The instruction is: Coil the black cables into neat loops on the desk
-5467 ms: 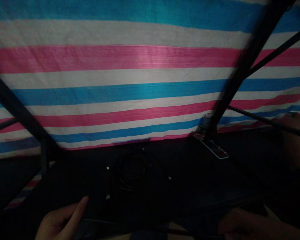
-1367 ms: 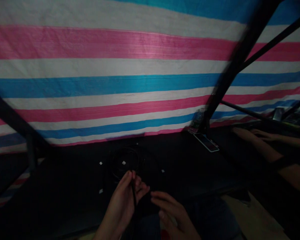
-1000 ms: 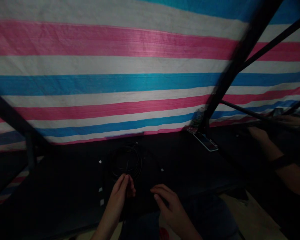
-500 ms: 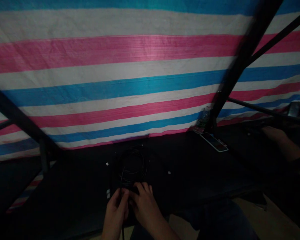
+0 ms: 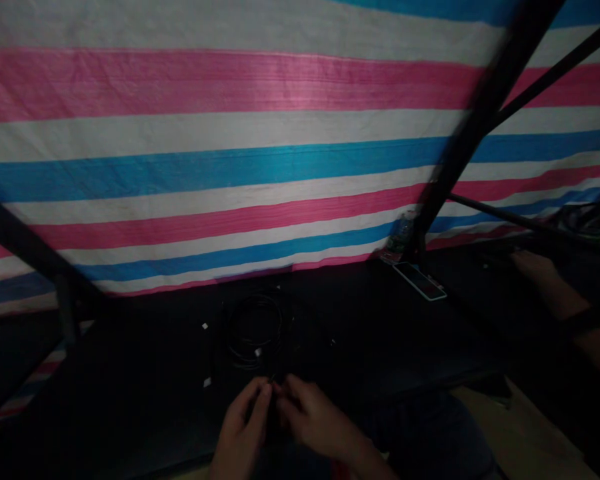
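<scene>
In the dim head view my left hand (image 5: 245, 420) and my right hand (image 5: 320, 413) come together low in the middle, over the near part of the black table. Thumb and fingers of both are pinched, with the fingertips almost meeting. Between them is a thin dark strand, apparently a black cable; its exact shape is lost in the dark. Just beyond the hands lies a coil of black cable (image 5: 230, 330) on the tabletop. At the near side of the coil sits a small white piece (image 5: 259, 352).
Small white bits (image 5: 207, 382) lie left of the coil. A phone (image 5: 420, 281) and a clear plastic bottle (image 5: 405, 228) stand near a dark slanting post (image 5: 460, 160). At right, another person's hand (image 5: 535, 267) rests on the table. A striped sheet (image 5: 280, 160) hangs behind.
My hands have shifted slightly right, and my right hand has turned, its fingertips now facing the left's. The cable strand that stood up from my left hand no longer shows. The view has shifted a little.
</scene>
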`<state>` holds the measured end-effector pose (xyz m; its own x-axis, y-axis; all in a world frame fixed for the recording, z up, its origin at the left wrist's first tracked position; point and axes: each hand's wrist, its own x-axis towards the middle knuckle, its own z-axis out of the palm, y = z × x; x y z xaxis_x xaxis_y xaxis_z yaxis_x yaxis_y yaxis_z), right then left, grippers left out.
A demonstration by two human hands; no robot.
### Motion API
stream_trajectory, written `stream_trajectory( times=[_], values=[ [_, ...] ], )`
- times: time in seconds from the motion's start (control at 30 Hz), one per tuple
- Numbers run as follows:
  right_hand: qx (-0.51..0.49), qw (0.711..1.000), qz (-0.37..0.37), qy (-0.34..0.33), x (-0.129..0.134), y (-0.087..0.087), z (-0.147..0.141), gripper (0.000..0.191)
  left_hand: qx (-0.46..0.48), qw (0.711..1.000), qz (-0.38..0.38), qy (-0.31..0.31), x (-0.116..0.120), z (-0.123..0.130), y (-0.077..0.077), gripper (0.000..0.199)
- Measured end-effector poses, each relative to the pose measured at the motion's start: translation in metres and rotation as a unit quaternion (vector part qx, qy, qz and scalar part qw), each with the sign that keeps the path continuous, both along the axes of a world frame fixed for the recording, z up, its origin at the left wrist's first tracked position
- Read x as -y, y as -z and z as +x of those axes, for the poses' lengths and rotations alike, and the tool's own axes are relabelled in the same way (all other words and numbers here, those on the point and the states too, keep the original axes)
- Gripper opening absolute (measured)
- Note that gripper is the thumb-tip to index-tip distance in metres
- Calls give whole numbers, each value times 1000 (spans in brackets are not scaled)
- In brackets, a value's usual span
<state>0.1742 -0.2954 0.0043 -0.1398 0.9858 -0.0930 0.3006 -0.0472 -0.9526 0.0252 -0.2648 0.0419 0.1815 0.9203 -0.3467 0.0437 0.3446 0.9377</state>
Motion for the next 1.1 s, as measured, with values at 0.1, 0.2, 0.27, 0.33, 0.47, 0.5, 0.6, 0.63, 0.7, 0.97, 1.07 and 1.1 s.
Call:
stream_trajectory(
  times=[0.1, 0.2, 0.27, 0.33, 0.47, 0.5, 0.6, 0.63, 0.7, 0.97, 1.07, 1.1],
  values=[
    [-125, 987, -26, 101, 9, 6, -2, 31, 16, 999, 37, 22, 3, 16, -2, 50],
    [-82, 975, 55, 199, 25, 20, -16, 40, 25, 995, 94, -10, 5, 30, -3, 42],
    [-23, 974, 122, 192, 34, 24, -23, 43, 14, 992, 115, -42, 4, 36, -3, 38],
    [27, 979, 167, 116, 40, 17, -22, 42, -7, 993, 107, -42, 0, 37, -5, 37],
    [117, 968, 215, 58, 49, -16, 0, 36, -27, 998, 57, 23, -6, 30, -19, 39],
    [140, 960, 228, 87, 51, -24, 7, 38, -18, 998, 45, 41, -5, 27, -24, 37],
    [214, 922, 290, 140, 52, -47, 27, 49, -8, 993, 20, 116, 2, 20, -39, 26],
    [236, 915, 307, 116, 51, -53, 32, 53, -25, 989, 13, 146, 6, 18, -43, 23],
    [258, 918, 298, 34, 47, -63, 39, 51, -86, 976, 8, 201, 12, 15, -48, 21],
    [174, 983, 62, -22, 48, -65, 45, 19, -159, 932, 103, 308, 10, 16, -41, 12],
    [115, 992, 34, 32, 54, -50, 40, 17, -158, 934, 112, 300, 10, 13, -31, 13],
    [95, 992, 38, 68, 55, -44, 39, 18, -156, 936, 117, 293, 10, 11, -28, 11]
  ],
)
